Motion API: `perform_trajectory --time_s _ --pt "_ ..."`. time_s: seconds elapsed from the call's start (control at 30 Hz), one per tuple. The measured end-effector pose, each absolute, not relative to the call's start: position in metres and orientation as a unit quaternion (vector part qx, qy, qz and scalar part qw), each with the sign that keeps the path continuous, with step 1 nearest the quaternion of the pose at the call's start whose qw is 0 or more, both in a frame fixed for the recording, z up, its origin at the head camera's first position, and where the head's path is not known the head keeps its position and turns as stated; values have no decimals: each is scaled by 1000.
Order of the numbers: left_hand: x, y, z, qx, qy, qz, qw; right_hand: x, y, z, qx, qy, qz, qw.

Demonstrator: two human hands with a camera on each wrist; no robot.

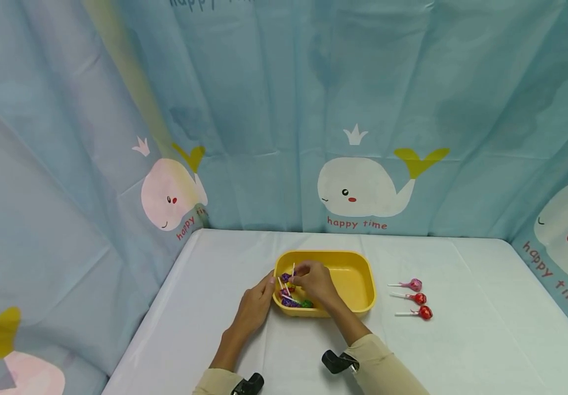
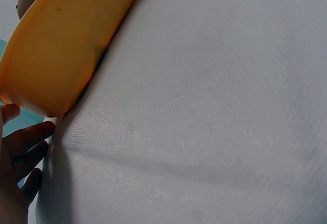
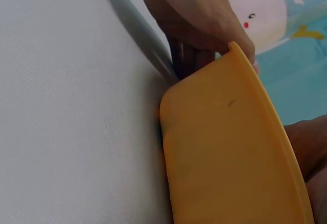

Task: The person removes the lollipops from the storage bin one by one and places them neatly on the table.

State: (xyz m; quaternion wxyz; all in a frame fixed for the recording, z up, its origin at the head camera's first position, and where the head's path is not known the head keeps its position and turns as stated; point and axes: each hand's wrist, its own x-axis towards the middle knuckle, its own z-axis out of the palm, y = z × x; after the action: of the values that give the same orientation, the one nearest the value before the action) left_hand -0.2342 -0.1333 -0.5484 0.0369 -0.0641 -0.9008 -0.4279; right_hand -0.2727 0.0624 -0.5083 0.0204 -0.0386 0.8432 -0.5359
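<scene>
A yellow plastic tray (image 1: 350, 277) with rounded corners stands on the white-covered table. Several wrapped lollipops lie in its left end, among them a purple one (image 1: 290, 302) and a green one (image 1: 307, 303). My left hand (image 1: 254, 306) rests against the tray's left wall, its fingers fairly straight. Over the left half of the tray, my right hand (image 1: 315, 281) pinches a lollipop by its white stick (image 1: 293, 269), thumb and finger close together. The tray wall hides most of the right hand (image 3: 312, 150) in the right wrist view.
Three lollipops lie in a column right of the tray: a pink one (image 1: 415, 285), a red one (image 1: 419, 298) and another red one (image 1: 425, 312), sticks pointing left. A blue whale-print curtain (image 1: 264, 109) hangs behind the table (image 1: 481, 329) and along its sides.
</scene>
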Motion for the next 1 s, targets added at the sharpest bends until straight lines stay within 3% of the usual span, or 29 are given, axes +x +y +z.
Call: perform_trajectory --time_s 1.0 --pt "-235 -133 -548 -67 -904 -419 43 -276 55 -512 -54 852 -517 66"
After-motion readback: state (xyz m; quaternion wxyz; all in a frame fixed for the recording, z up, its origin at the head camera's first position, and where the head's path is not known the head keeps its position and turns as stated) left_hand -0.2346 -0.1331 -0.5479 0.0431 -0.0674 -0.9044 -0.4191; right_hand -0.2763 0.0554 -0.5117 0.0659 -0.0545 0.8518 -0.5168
